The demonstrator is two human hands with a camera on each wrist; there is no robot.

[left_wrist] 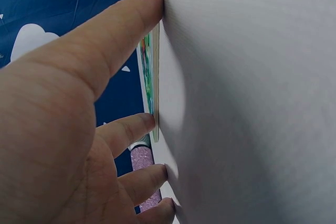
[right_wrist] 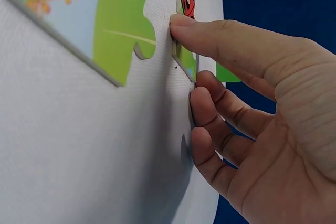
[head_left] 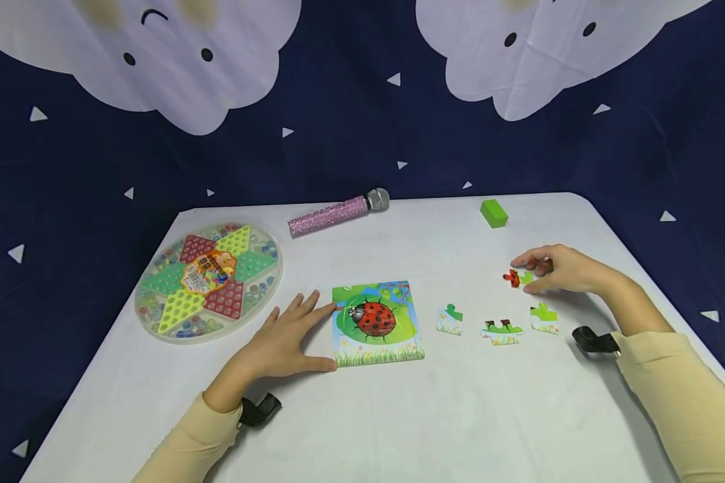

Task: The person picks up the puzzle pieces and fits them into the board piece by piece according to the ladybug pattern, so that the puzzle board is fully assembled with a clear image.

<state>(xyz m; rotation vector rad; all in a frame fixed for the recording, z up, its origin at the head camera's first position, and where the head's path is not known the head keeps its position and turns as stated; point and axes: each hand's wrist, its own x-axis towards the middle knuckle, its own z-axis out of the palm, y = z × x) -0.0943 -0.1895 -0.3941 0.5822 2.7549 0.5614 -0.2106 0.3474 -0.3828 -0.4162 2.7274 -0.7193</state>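
A square ladybug puzzle board [head_left: 377,325] lies on the white table in the head view. My left hand [head_left: 286,339] is spread flat beside it, with thumb and index fingertip touching its left edge; the left wrist view shows both tips against the board's side [left_wrist: 156,77]. Over on the right, my right hand [head_left: 564,270] pinches a red and green puzzle piece [head_left: 513,278] between thumb and fingers. In the right wrist view that piece [right_wrist: 184,59] is tilted up on edge, its far side hidden by the fingers.
Three loose puzzle pieces lie right of the board: one small [head_left: 450,320], one wider [head_left: 501,332], one green-topped [head_left: 544,318]. Behind are a pink glitter microphone [head_left: 332,216] and a green block [head_left: 494,213]. A round marble game board [head_left: 208,280] is at left.
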